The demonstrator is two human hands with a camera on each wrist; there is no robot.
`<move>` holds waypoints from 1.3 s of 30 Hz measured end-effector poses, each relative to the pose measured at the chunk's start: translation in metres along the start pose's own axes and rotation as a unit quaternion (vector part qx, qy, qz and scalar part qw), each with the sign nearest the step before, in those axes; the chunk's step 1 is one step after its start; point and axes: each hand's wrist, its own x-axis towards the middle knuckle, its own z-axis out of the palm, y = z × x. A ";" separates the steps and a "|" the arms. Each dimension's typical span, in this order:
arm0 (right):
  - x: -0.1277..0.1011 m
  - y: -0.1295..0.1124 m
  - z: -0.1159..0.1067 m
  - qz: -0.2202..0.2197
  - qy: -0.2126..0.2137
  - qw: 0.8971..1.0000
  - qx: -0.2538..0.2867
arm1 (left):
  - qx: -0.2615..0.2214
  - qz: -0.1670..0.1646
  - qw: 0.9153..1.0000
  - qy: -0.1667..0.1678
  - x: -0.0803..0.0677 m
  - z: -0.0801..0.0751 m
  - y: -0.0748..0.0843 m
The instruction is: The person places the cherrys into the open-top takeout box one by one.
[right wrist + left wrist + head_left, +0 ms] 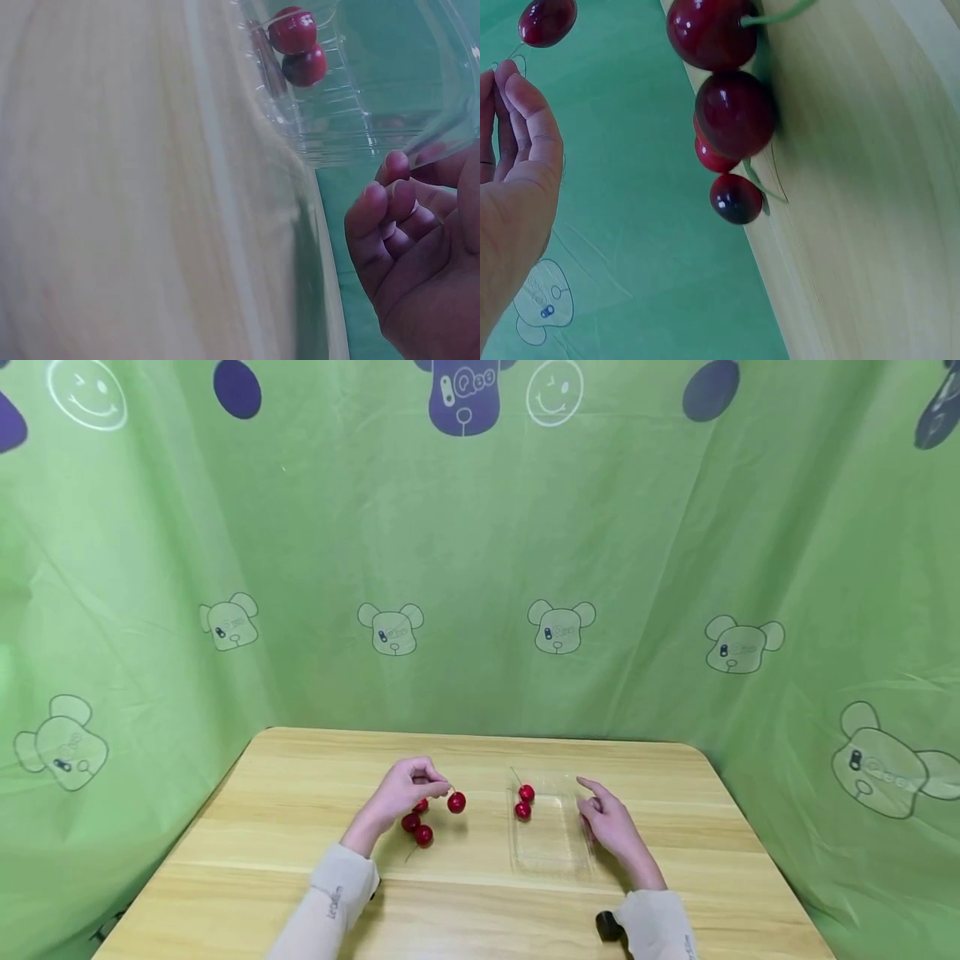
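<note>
Pinching a cherry (456, 802) by its thin stem in the left hand (402, 792), just left of frame centre above the counter (285, 827); hanging light, smooth, easily bruised, so best taken by the stem; hovering loose-fingered, the right hand (609, 823) beside the clear tray (551, 852).

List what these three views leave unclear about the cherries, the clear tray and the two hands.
- Left hand: its grip on the lifted cherry is too small in the head view and cut off in the left wrist view.
- Cherries on the table: hand covers some, count unsure.
- Right hand: contact with tray unclear through glare.
</note>
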 end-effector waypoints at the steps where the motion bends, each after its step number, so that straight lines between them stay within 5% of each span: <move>1: -0.001 0.000 0.000 0.001 0.000 1.000 0.001 | -0.001 0.000 1.000 -0.002 0.000 0.002 0.000; 39: 0.002 -0.001 0.001 0.003 -0.002 1.000 -0.004 | -0.065 0.028 0.997 -0.018 0.032 0.062 0.008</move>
